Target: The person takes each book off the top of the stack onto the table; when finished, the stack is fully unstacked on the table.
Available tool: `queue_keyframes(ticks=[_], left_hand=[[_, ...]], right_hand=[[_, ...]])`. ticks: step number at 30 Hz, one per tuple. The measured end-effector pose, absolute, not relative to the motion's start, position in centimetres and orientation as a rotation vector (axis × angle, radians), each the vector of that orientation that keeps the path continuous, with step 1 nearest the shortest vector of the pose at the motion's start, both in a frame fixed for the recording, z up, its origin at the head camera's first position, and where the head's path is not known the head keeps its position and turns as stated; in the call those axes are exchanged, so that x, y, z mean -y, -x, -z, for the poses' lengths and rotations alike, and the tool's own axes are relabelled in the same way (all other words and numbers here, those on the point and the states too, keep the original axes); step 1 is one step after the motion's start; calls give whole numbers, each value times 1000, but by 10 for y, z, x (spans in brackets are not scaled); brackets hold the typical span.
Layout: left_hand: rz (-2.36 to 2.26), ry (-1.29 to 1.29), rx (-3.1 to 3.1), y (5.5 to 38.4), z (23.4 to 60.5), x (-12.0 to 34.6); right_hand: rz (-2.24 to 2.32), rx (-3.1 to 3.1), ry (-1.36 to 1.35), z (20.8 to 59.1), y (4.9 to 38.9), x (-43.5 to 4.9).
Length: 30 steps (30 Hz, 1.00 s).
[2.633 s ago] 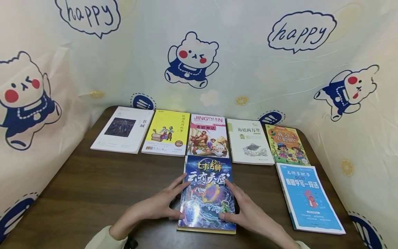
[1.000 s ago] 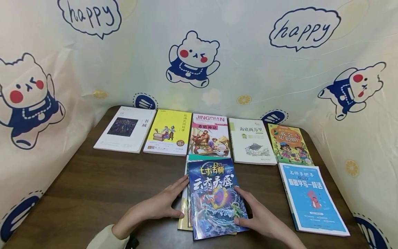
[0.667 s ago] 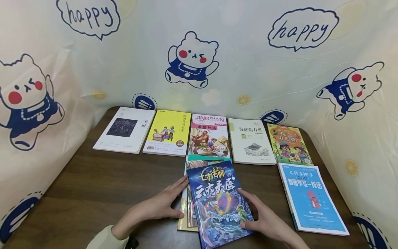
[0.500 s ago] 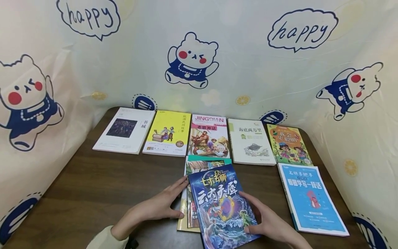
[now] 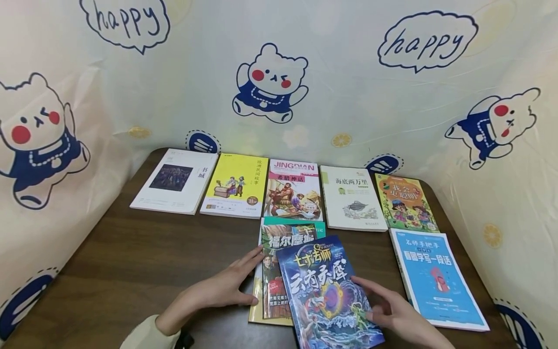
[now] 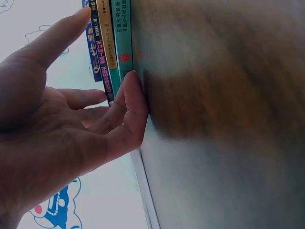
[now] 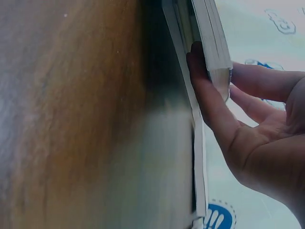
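Observation:
My right hand (image 5: 401, 312) pinches a blue book (image 5: 324, 286) by its right edge. The blue book lies askew over a pile. In the right wrist view its page edge (image 7: 214, 43) sits between my fingers. Below it in the pile are a dark comic-style book (image 5: 274, 276), a green-topped book (image 5: 294, 221) and a tan-edged book (image 5: 255, 305). My left hand (image 5: 222, 286) rests at the pile's left side with its fingers loosely extended. In the left wrist view a fingertip touches the green spine (image 6: 125, 43) near the tabletop.
Along the back of the wooden table (image 5: 174, 257) lie a white book (image 5: 174, 182), a yellow book (image 5: 235, 184), a pink-topped book (image 5: 293, 189), a cream book (image 5: 353, 198) and an orange-green book (image 5: 406, 202). A light-blue book (image 5: 440, 278) lies at the right. A printed curtain (image 5: 340, 87) surrounds the table.
The blue book, squarely on the pile at first, has slid right and toward me in my right hand and turned askew. The books beneath have come into view. My left hand has stayed put.

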<state>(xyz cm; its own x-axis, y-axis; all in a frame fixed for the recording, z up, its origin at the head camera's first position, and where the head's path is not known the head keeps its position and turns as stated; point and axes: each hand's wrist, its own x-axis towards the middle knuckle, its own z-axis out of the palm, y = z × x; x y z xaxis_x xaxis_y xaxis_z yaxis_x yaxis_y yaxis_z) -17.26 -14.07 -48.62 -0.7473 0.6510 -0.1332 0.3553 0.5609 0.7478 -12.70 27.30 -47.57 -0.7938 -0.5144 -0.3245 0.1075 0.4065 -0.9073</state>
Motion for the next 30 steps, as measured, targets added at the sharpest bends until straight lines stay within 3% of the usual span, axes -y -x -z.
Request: queue_keyframes(ticks=[19, 30], left_hand=[[-1013, -866, -2424, 173, 491, 143], [-1008, -855, -2411, 173, 490, 144]], right_hand=[[1443, -2198, 9, 439, 110, -315], [1475, -2205, -147, 438, 104, -340]])
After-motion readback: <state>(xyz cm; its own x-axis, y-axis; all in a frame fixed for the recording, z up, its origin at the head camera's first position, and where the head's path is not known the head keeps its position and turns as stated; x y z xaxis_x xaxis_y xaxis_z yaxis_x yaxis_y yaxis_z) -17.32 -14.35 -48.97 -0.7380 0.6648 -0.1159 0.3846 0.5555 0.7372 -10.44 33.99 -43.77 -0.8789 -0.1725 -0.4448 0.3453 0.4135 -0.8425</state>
